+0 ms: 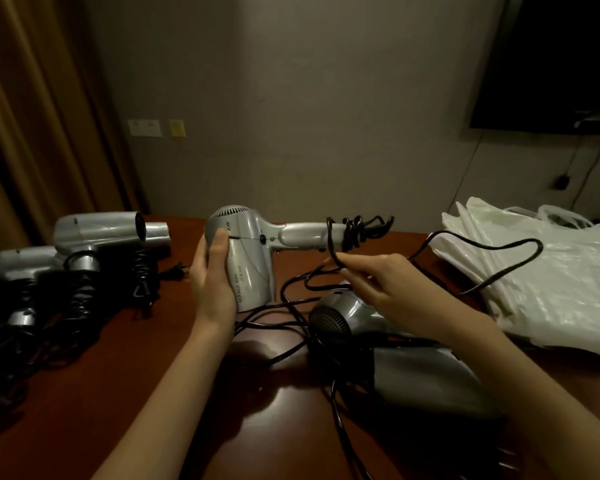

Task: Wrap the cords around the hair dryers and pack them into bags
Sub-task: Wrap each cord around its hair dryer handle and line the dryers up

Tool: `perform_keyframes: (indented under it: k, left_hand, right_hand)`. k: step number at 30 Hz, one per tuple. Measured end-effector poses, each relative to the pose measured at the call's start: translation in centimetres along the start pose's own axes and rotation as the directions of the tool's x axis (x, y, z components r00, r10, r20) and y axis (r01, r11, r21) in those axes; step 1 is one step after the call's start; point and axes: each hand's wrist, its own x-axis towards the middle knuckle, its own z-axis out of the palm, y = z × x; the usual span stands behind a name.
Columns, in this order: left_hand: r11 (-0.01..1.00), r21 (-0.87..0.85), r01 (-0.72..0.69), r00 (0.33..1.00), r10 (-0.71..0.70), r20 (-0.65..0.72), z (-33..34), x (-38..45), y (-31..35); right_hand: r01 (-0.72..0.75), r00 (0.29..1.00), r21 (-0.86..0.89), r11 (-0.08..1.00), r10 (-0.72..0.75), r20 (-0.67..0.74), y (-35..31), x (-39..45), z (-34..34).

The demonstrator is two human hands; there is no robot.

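Head view: the left hand [211, 271] is gripping the silver hair dryer [246, 251] by its barrel above the table [118, 393], handle pointing to three o'clock. The right hand [378, 282] is pinching the cord [336, 247], partly coiled on the handle. Slack trailing over the plastic bags [551, 282] at three o'clock could snag, loosening coils.

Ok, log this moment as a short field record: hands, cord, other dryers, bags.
left hand: grips the body of the silver hair dryer, handle pointing right
right hand: pinches the black cord
cord: several turns already on the handle, rest loose
other dryers: wrapped dryers at left, grey dryer lying near
bags: white plastic bags at right
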Motion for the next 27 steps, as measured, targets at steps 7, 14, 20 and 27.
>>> perform_keyframes:
  k: [7, 14, 20, 27]
  left_hand:
    - [0.969, -0.126, 0.214, 0.969, -0.193, 0.155, 0.3, -0.3, -0.3]
    - [0.923, -0.176, 0.343, 0.895, -0.265, 0.358, 0.1, 0.0, 0.1]
    - [0.934, -0.056, 0.353, 0.846, -0.293, 0.444, 0.0, -0.2, 0.6]
    - [0.976, 0.108, 0.189, 0.845, -0.218, 0.489, 0.3, -0.5, 0.4]
  right_hand:
    - [-0.102, 0.985, 0.032, 0.994, 0.096, 0.147, 1.9, -0.3, -0.9]
    - [-0.132, 0.982, 0.034, 0.991, 0.126, 0.144, 1.7, -0.8, -2.7]
    - [-0.104, 0.995, 0.138, 0.985, 0.103, 0.013, 2.1, -2.1, -4.3]
    - [-0.191, 0.943, 0.099, 0.977, 0.155, 0.294, 4.8, -1.7, -5.9]
